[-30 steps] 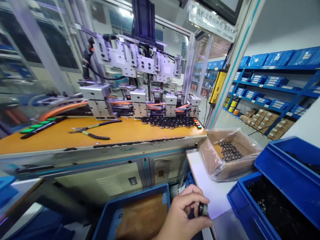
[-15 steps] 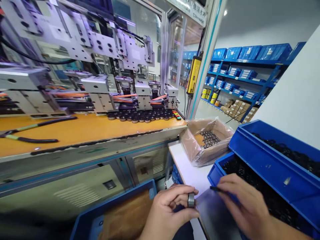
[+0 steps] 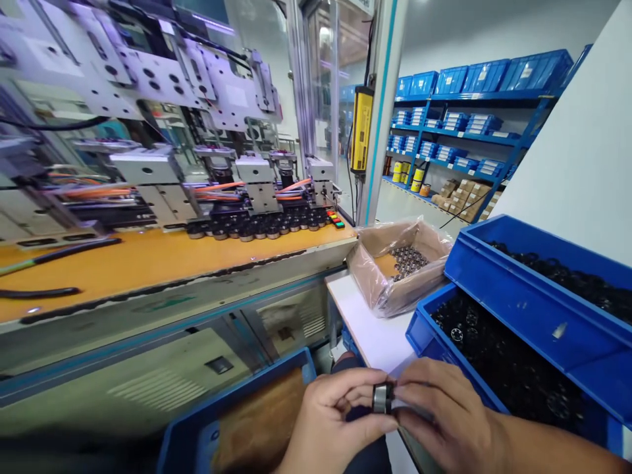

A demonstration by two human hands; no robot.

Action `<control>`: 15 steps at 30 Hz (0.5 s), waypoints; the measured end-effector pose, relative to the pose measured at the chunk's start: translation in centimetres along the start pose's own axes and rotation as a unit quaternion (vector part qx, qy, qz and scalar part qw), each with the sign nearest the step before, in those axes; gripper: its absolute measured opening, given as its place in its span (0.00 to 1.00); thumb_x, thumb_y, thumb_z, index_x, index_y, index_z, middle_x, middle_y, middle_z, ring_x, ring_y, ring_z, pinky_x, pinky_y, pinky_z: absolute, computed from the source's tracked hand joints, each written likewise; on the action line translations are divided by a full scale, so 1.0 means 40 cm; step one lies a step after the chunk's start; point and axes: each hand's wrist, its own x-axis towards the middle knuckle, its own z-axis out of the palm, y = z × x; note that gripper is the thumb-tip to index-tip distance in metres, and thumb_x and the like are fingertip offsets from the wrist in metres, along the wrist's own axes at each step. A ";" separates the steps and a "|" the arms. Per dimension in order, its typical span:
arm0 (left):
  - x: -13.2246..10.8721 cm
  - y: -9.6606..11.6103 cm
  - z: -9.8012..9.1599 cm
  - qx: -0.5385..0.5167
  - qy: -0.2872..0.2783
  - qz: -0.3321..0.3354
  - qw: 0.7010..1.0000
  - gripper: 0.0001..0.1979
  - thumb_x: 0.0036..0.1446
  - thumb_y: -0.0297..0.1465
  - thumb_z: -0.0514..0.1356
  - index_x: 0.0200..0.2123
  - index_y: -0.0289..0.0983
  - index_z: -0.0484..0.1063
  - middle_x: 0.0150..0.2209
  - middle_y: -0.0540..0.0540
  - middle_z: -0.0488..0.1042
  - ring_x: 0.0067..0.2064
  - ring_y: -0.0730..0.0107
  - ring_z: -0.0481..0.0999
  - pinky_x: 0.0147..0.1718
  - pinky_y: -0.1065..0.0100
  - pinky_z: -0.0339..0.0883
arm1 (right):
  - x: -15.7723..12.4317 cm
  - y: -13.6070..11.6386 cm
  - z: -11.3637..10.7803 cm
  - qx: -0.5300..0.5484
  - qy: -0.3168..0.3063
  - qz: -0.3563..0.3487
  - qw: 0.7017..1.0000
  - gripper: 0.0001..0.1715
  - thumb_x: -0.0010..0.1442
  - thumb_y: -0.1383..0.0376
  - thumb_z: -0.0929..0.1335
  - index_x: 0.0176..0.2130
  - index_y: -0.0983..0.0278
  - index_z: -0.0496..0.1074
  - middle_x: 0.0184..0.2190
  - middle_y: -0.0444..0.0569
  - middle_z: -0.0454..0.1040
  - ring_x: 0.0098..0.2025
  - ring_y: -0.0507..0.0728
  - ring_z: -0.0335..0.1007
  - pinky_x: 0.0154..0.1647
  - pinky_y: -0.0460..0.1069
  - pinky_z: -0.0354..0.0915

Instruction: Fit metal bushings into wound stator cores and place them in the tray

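My left hand [image 3: 328, 421] pinches a small metal ring with a black part [image 3: 382, 398] between thumb and fingers, low in the view. My right hand [image 3: 447, 421] meets it from the right, its fingertips closed on the same small part. Both hands hover over the edge of a white side table [image 3: 368, 326], just left of a blue bin of black ring parts [image 3: 498, 355].
A second blue bin [image 3: 548, 263] sits behind the first. A plastic-lined cardboard box of small metal parts [image 3: 402, 260] stands on the white table. An orange bench [image 3: 162, 260] carries a row of black parts [image 3: 257, 227], pliers and an assembly machine [image 3: 197, 131]. A blue crate [image 3: 247, 421] lies below.
The view swung right. My right hand came in, reached over the blue bin, then moved left to join my left hand on the small ring part.
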 end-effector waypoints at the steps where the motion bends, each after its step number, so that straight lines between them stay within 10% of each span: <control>1: 0.000 0.002 0.002 -0.005 0.001 0.000 1.000 0.18 0.38 0.23 0.74 0.37 0.37 0.81 0.31 0.46 0.83 0.32 0.65 0.83 0.33 0.74 0.77 | 0.000 0.002 -0.002 -0.005 0.003 0.001 1.000 0.09 0.63 0.73 0.65 0.44 0.73 0.71 0.35 0.53 0.75 0.39 0.52 0.73 0.38 0.46 0.73; 15: -0.009 0.009 0.010 -0.117 -0.022 -0.075 0.990 0.20 0.36 0.19 0.74 0.35 0.41 0.82 0.28 0.50 0.83 0.30 0.71 0.82 0.32 0.77 0.75 | -0.005 -0.001 -0.033 -0.042 -0.001 -0.057 0.997 0.10 0.63 0.71 0.66 0.45 0.73 0.71 0.34 0.54 0.74 0.38 0.54 0.73 0.37 0.48 0.74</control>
